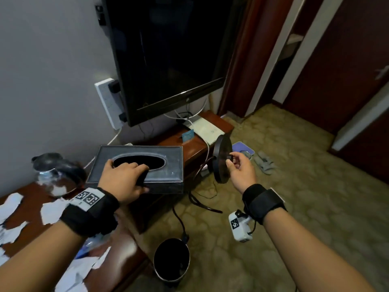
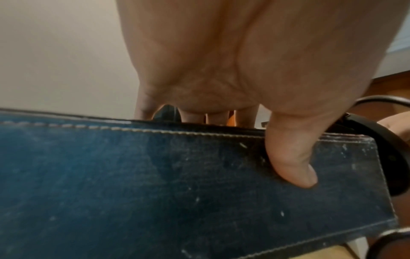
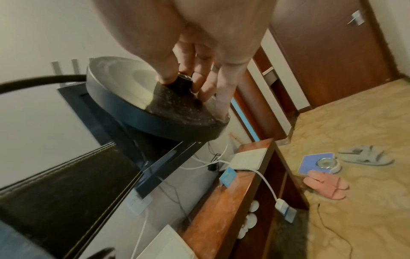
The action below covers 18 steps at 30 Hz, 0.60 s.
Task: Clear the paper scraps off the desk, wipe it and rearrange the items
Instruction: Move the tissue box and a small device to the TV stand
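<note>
The tissue box (image 1: 151, 167) is seen as black-grey leather edged with pale stitching, and is tinted bluish in the left wrist view; the paper scraps (image 1: 11, 204) are shown white against the red-brown wood of the desk (image 1: 31, 207); the round disc (image 1: 220, 165) is rendered black, its centre speckled in the right wrist view; the carpet (image 1: 294, 197) is patterned in mottled olive and yellow; the wristbands (image 1: 92, 216) are black, one marked with black-and-white square codes; two pairs are told apart by colour: grey slippers (image 3: 366, 155) and pink slippers (image 3: 326, 184); the scale (image 3: 310, 164) is coloured lilac.
</note>
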Motion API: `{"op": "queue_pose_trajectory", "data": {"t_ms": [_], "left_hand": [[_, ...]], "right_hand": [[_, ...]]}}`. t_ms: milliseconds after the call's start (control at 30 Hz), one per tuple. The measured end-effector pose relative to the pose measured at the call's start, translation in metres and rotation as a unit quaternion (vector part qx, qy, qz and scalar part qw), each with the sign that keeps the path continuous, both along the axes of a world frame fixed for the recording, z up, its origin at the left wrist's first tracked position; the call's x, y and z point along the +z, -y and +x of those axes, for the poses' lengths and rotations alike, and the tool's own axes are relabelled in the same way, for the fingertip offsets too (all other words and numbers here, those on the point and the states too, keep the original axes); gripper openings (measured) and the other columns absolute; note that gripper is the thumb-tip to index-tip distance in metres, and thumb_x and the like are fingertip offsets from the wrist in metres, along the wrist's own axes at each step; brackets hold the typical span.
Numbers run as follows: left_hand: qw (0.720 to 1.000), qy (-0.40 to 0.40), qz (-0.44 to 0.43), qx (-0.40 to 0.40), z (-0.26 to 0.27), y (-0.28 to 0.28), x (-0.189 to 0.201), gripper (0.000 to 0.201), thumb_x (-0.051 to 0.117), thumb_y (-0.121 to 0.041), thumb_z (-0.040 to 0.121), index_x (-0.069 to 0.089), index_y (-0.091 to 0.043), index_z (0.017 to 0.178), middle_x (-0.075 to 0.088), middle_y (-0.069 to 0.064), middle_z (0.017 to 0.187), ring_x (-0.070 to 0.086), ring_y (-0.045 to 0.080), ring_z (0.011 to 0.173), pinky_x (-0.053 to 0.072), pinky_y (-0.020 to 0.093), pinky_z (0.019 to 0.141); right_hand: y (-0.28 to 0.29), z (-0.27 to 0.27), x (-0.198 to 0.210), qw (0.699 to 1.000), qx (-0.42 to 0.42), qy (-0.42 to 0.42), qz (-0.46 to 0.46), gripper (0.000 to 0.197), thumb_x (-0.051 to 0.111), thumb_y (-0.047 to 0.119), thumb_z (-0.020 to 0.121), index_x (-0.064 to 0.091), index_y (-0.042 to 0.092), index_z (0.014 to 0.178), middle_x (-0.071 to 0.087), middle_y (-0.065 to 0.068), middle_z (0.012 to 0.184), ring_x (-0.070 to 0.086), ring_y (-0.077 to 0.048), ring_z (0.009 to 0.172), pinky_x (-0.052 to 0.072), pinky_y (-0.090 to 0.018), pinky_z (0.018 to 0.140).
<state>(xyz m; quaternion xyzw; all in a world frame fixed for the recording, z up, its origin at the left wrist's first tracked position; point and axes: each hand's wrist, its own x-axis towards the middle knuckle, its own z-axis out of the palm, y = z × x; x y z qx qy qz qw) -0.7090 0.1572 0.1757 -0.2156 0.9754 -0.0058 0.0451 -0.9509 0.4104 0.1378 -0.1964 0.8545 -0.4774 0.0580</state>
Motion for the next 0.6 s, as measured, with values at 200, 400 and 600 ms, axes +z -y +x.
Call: {"op": "queue_pose_trajectory", "data": {"t_ms": [200,400,600], "left_hand": [[0.999,-0.008,0.028,-0.041,-0.114,-0.005,-0.013,0.065,0.058,-0.065,0.081,0.04,-0.041,0.138,0.055,-0.014,0.128,0.049,0.014,0.125,0.024,0.053,0.109],[0.997,0.005,0.038,-0.061,-0.213,-0.01,-0.025,0.066,0.058,-0.065,0.081,0.039,-0.042,0.139,0.054,-0.014,0.13,0.049,0.014,0.125,0.024,0.056,0.11],[0.998,0.021,0.053,-0.03,-0.309,-0.014,-0.048,0.065,0.058,-0.064,0.081,0.039,-0.042,0.139,0.054,-0.015,0.128,0.048,0.013,0.126,0.021,0.057,0.112]], "right_hand": [[-0.034,-0.083,0.004,0.997,-0.064,-0.007,0.048,0.026,0.057,0.026,0.096,0.056,0.02,0.121,0.059,-0.004,0.108,0.06,-0.017,0.086,0.05,-0.033,0.08],[-0.046,-0.166,0.0,0.992,-0.113,-0.016,0.056,0.028,0.06,0.022,0.094,0.058,0.015,0.121,0.058,-0.006,0.111,0.059,-0.018,0.083,0.05,-0.032,0.082],[-0.044,-0.266,-0.022,0.994,-0.091,0.002,0.062,0.027,0.058,0.023,0.095,0.057,0.019,0.121,0.057,-0.006,0.113,0.06,-0.017,0.087,0.051,-0.034,0.082]]}}
